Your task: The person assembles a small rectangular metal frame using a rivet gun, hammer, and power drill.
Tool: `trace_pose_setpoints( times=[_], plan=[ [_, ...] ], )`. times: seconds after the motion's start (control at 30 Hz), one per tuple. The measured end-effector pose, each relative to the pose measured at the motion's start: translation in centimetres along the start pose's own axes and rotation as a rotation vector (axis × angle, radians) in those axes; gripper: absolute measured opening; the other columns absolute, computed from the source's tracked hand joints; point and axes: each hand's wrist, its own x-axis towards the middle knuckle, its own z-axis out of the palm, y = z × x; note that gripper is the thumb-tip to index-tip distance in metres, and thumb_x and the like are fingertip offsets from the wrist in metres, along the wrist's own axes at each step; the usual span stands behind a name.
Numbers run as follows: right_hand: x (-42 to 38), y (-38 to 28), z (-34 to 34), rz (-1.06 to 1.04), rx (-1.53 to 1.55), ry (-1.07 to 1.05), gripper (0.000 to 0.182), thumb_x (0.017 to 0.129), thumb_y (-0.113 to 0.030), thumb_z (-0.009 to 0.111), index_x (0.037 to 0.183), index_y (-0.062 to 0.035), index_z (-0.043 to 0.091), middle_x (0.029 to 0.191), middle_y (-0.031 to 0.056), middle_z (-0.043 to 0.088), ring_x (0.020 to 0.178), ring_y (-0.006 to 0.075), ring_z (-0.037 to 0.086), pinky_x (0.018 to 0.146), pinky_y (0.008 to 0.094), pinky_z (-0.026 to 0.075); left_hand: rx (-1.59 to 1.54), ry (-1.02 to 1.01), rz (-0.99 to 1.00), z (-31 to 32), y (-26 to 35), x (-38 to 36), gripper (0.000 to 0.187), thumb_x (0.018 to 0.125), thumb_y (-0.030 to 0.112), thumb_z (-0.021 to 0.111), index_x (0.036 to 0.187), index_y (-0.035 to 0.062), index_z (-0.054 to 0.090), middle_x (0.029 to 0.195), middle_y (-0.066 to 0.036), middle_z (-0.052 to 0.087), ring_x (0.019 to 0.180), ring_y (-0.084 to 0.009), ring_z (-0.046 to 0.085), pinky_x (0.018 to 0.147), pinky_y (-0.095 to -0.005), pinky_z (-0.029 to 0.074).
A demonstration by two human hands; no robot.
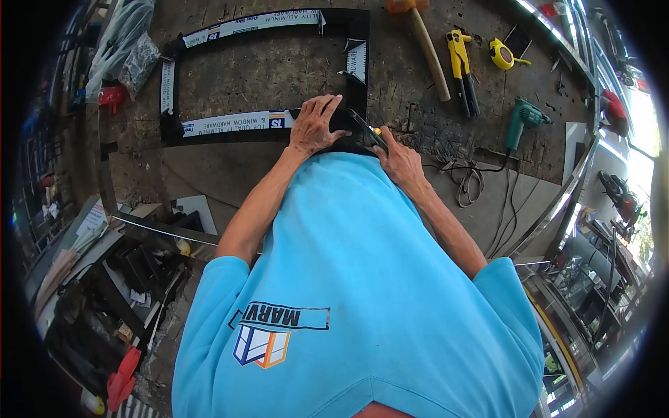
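A black aluminium window frame (361, 97) with printed protective tape lies flat on the wooden workbench. My left hand (316, 127) rests on its near bar by the near right corner, fingers stretched out and thumb apart. My right hand (401, 164) is closed around a slim tool with a dark body and a bit of yellow, which looks like a utility knife (367, 129). The tool's tip points at the frame's near right corner. Part of that corner is hidden by my hands and shirt. Strips of tape (357, 61) peel up at the right side bar.
Beyond my right hand lie a mallet (428, 52), a yellow hand riveter (460, 66), a tape measure (501, 54) and a green drill (523, 124) with its cord (470, 187). Plastic bags (139, 64) and a red tool (112, 97) sit at the bench's left.
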Motion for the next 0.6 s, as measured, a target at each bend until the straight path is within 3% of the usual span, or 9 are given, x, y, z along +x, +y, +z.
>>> trace_pose_setpoints(
  times=[0.27, 0.33, 0.37, 0.43, 0.53, 0.6],
  plan=[
    [-0.4, 2.4, -1.7, 0.015, 0.029, -0.13, 0.055, 0.09, -0.036, 0.056, 0.137, -0.0133, 0.04, 0.069, 0.0208, 0.063, 0.068, 0.0399, 0.064, 0.064, 0.0472, 0.048, -0.005, -0.007, -0.003, 0.2, 0.0, -0.3, 0.096, 0.065, 0.044, 0.079, 0.141, 0.0066, 0.035, 0.127, -0.01, 0.045, 0.119, -0.0272, 0.043, 0.102, -0.0387, 0.036],
    [-1.6, 2.6, -1.9, -0.033, -0.053, -0.099, 0.052, 0.09, -0.034, 0.057, 0.136, -0.0143, 0.041, 0.078, 0.0201, 0.064, 0.069, 0.0378, 0.064, 0.063, 0.0466, 0.049, 0.0, 0.008, 0.001, -0.2, -0.4, 0.3, 0.096, 0.065, 0.044, 0.079, 0.142, 0.0066, 0.035, 0.127, -0.01, 0.045, 0.119, -0.0273, 0.043, 0.102, -0.0387, 0.036],
    [-2.0, 2.6, -1.6, -0.037, -0.058, -0.093, 0.052, 0.09, -0.034, 0.057, 0.136, -0.0143, 0.041, 0.078, 0.0201, 0.064, 0.069, 0.0378, 0.064, 0.063, 0.0466, 0.049, 0.005, 0.013, 0.01, -0.2, -0.5, 0.3, 0.094, 0.065, 0.043, 0.079, 0.14, 0.0063, 0.037, 0.126, -0.01, 0.045, 0.118, -0.0275, 0.044, 0.102, -0.0389, 0.037],
    [-3.2, 2.4, -0.9, -0.129, 0.046, 0.177, 0.049, 0.091, -0.028, 0.057, 0.135, -0.0157, 0.04, 0.085, 0.0192, 0.062, 0.07, 0.0357, 0.063, 0.062, 0.0455, 0.05, -0.006, 0.012, 0.001, 0.0, -0.1, -0.1, 0.091, 0.065, 0.043, 0.079, 0.138, 0.0059, 0.038, 0.125, -0.01, 0.046, 0.117, -0.0276, 0.045, 0.101, -0.0391, 0.037],
    [-1.6, 0.9, -0.5, -0.135, -0.045, 0.105, 0.047, 0.092, -0.025, 0.056, 0.135, -0.0166, 0.039, 0.088, 0.0189, 0.059, 0.072, 0.0351, 0.063, 0.061, 0.0445, 0.051, 0.006, 0.023, 0.02, 0.2, -0.3, -0.1, 0.08, 0.065, 0.044, 0.08, 0.128, 0.0041, 0.05, 0.122, -0.009, 0.051, 0.114, -0.0276, 0.048, 0.1, -0.0393, 0.039],
    [-0.6, 1.0, 0.5, -0.184, -0.05, 0.127, 0.048, 0.092, -0.024, 0.056, 0.135, -0.0165, 0.037, 0.081, 0.0176, 0.057, 0.07, 0.0353, 0.062, 0.06, 0.0439, 0.051, -0.003, 0.048, 0.031, 0.2, -0.3, -0.1, 0.069, 0.067, 0.046, 0.078, 0.117, 0.0038, 0.057, 0.117, -0.009, 0.053, 0.112, -0.0276, 0.05, 0.099, -0.0395, 0.039]
  ],
)
